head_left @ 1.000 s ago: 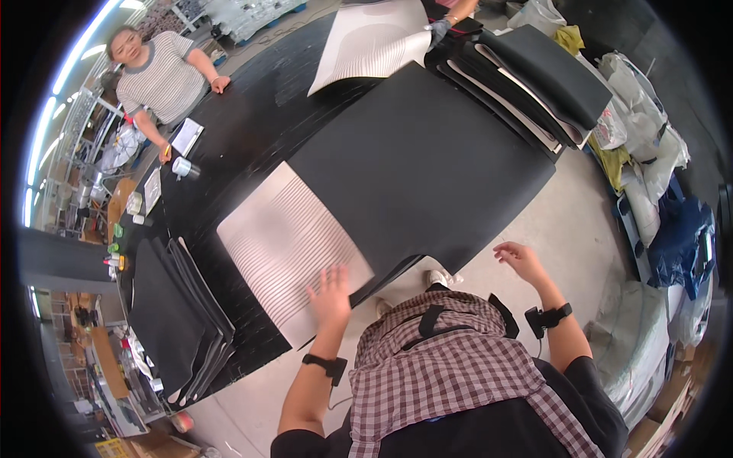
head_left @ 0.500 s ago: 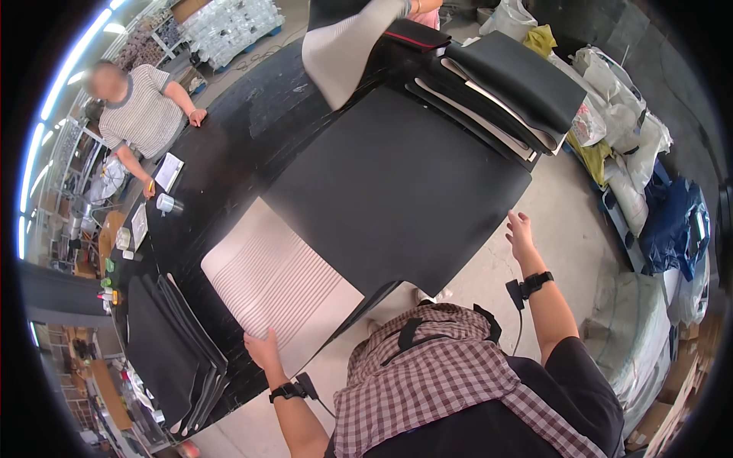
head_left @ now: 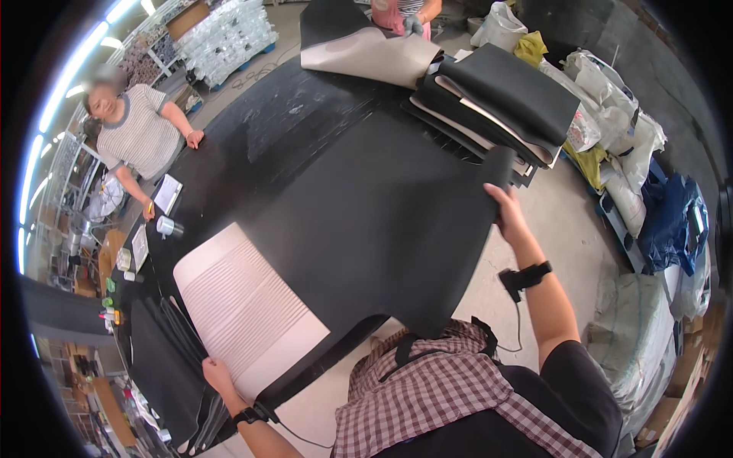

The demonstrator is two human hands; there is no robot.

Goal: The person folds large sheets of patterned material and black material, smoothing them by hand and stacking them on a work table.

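A large black sheet (head_left: 366, 221) lies across the dark table in front of me. Its far right corner curls up where my right hand (head_left: 506, 210) grips the edge, fingers bent round it. Against its left side is a beige panel with ribbed lines (head_left: 248, 301); whether the two are one piece I cannot tell. My left hand (head_left: 220, 375) pinches the panel's near left edge, close to a stack of folded black sheets (head_left: 164, 355). The black sheet's near edge has a curved cut-out beside my checked apron (head_left: 435, 382).
More folded black and beige sheets (head_left: 508, 99) are piled at the far right. A gloved co-worker's hand (head_left: 413, 25) is by another sheet (head_left: 366, 55) at the far end. At the left, a person (head_left: 137, 126) stands near a notepad (head_left: 168, 195) and a cup (head_left: 169, 227). Bags (head_left: 611, 114) line the right.
My right hand has taken hold of the black sheet's corner and curled it. Sheet and panel have shifted left and nearer with my left hand. The co-worker's far sheet has come down flatter.
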